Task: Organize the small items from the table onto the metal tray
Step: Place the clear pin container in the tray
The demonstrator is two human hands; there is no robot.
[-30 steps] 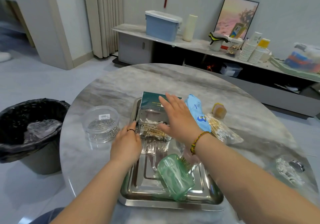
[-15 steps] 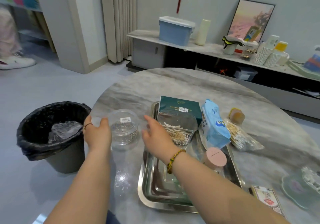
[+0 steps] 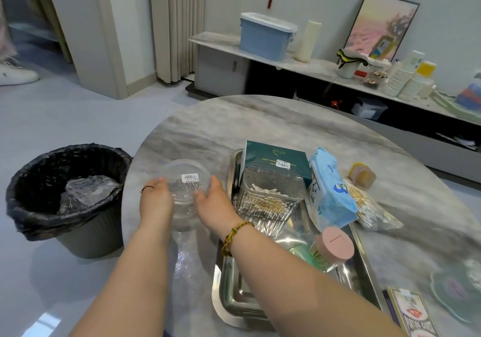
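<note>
A clear round plastic container (image 3: pixel 186 183) with a small label on its lid stands on the marble table, left of the metal tray (image 3: pixel 229 297). My left hand (image 3: pixel 155 201) grips its left side and my right hand (image 3: pixel 213 201) its right side. On the tray sit a dark green box (image 3: pixel 276 156), a clear box of cotton swabs (image 3: pixel 270 193), a blue wipes pack (image 3: pixel 330 196) leaning on the tray's right edge, and a pink-lidded jar (image 3: pixel 337 241).
A bag of cotton swabs (image 3: pixel 372 206) and a small amber block (image 3: pixel 362 176) lie right of the tray. A card deck (image 3: pixel 411 313) and a pale green dish (image 3: pixel 458 292) sit near the front right. A black-lined trash bin (image 3: pixel 67 196) stands left of the table.
Both hands left the tray area and moved left to the clear round container, closing on its two sides. The view shifted left with them.
</note>
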